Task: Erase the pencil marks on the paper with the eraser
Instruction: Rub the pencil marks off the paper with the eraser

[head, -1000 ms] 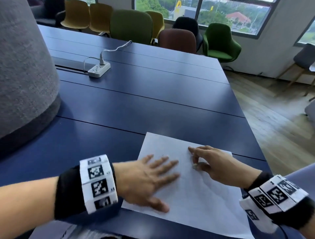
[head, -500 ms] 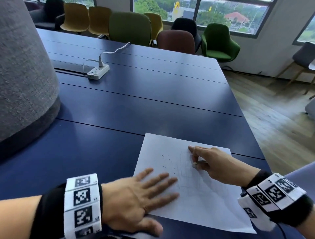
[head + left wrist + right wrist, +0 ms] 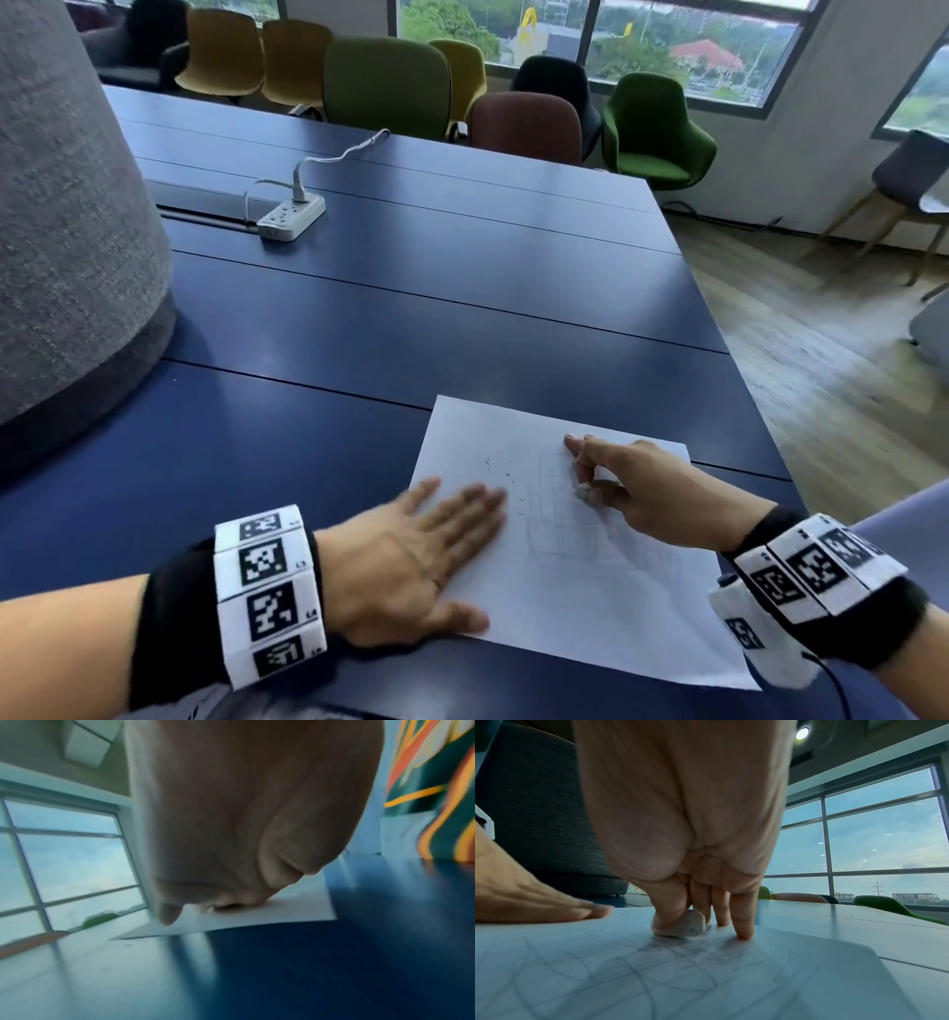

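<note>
Head view: paper (image 3: 575, 591) flat on blue table (image 3: 462, 334), pinned at its left edge by left hand (image 3: 411, 560), fingers straight and spread, presumably to stop sliding; right hand (image 3: 642, 493) pinching eraser (image 3: 584, 492) over faint pencil marks (image 3: 554, 493). Left wrist view: blurred, palm low, fingertips (image 3: 231, 902) on sheet. Right wrist view: eraser (image 3: 687, 925) between thumb and fingers, pressed to grid lines, one finger (image 3: 741, 927) braced beside.

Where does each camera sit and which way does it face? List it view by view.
Head: worn high, looking forward and down at paper on the table; both hands show.
Left wrist: under the wrist, looking along the left hand lying flat on the paper.
Right wrist: low, looking along the right hand pinching the eraser.
Shared: all three show the paper; head and right wrist also show the eraser.
</note>
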Available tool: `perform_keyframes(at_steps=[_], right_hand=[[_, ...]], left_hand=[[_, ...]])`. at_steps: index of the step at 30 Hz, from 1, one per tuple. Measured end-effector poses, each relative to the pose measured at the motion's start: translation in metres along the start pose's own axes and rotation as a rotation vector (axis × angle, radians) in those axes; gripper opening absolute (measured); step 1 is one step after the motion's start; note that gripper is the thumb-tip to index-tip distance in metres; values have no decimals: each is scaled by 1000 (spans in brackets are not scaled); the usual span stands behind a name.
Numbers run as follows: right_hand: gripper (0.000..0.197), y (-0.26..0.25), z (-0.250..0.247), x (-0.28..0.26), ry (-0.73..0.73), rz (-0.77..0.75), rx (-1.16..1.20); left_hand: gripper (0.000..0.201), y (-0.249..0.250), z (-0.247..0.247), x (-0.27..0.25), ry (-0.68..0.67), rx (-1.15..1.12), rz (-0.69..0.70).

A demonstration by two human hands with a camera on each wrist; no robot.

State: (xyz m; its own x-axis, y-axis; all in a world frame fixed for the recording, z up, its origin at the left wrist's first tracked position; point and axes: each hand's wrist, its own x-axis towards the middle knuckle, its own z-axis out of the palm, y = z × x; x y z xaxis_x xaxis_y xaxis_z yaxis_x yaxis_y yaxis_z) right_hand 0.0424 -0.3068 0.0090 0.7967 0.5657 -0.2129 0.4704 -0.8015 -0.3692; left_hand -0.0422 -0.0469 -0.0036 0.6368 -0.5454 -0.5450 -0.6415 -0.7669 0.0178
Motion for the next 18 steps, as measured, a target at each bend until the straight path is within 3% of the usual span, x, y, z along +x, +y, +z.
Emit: perform_keyframes(at_steps=[2, 3, 9, 14, 16, 18], right_hand=[[14, 0, 0, 1, 3, 3, 3], [14, 1, 0, 1, 0, 3, 5], [17, 0, 0, 1, 11, -2, -2], [14, 1, 1, 1, 13, 14, 14], [16, 1, 1, 1, 10, 12, 24], [17, 0, 1, 2, 8, 11, 38]], left_hand=[[101, -12, -2, 0, 15, 40, -177], [102, -14, -3, 0, 26, 47, -201], [88, 20, 2, 5, 50, -33, 113], [104, 0, -1, 7, 31, 11, -196], [106, -3, -4, 8, 52, 22, -205], [100, 5, -8, 10, 66, -1, -110]])
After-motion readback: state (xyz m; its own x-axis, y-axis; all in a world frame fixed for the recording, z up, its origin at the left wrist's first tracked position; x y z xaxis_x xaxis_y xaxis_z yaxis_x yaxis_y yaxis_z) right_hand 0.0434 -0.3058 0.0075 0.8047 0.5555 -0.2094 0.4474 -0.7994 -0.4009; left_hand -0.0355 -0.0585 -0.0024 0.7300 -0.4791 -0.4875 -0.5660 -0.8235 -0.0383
